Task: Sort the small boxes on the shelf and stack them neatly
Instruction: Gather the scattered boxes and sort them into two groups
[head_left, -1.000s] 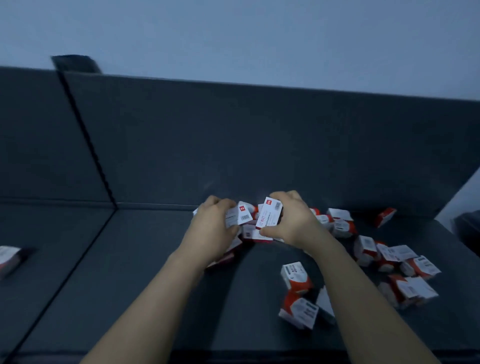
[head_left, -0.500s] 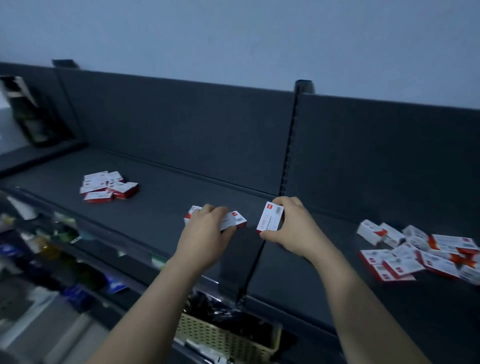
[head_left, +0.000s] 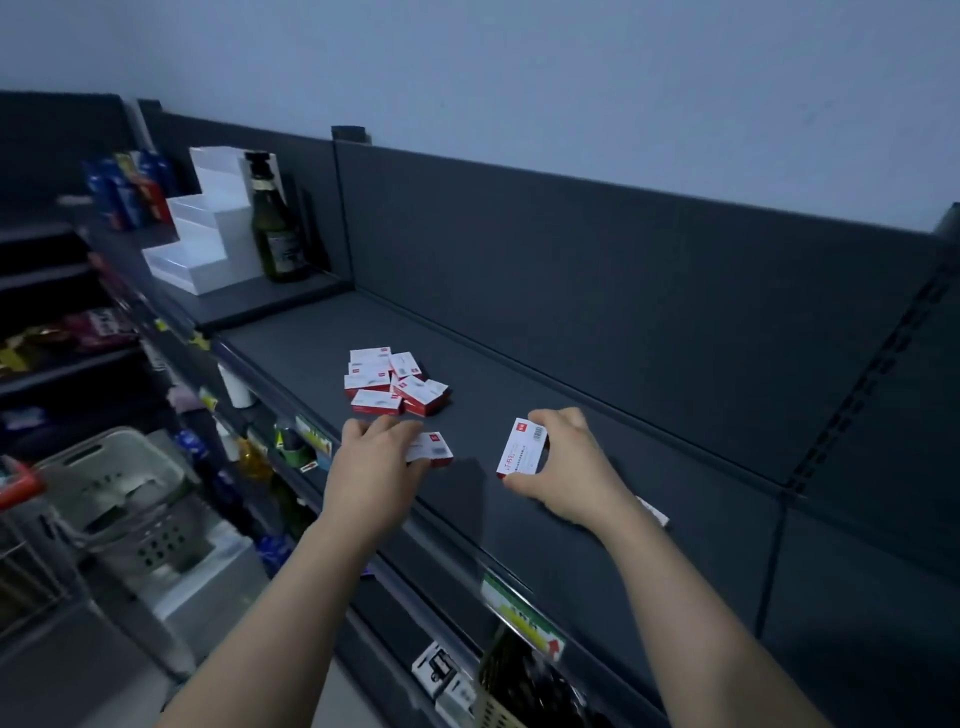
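Several small white-and-red boxes lie in a loose group (head_left: 393, 387) on the dark grey shelf (head_left: 519, 405). My left hand (head_left: 376, 467) is closed over a few small boxes (head_left: 431, 449) near the shelf's front edge. My right hand (head_left: 571, 462) pinches one small white-and-red box (head_left: 522, 448) upright, just above the shelf, to the right of the left hand. The group lies a short way beyond the left hand.
A green glass bottle (head_left: 275, 223) and a white stepped display stand (head_left: 208, 234) stand on the shelf section to the far left. Lower shelves at left hold packaged goods. A grey basket (head_left: 119, 493) sits at lower left. Price tags (head_left: 519, 613) line the shelf's front rail.
The view has swung left along the shelf. Both hands carried their boxes from the scattered pile at the right toward the group at the left.
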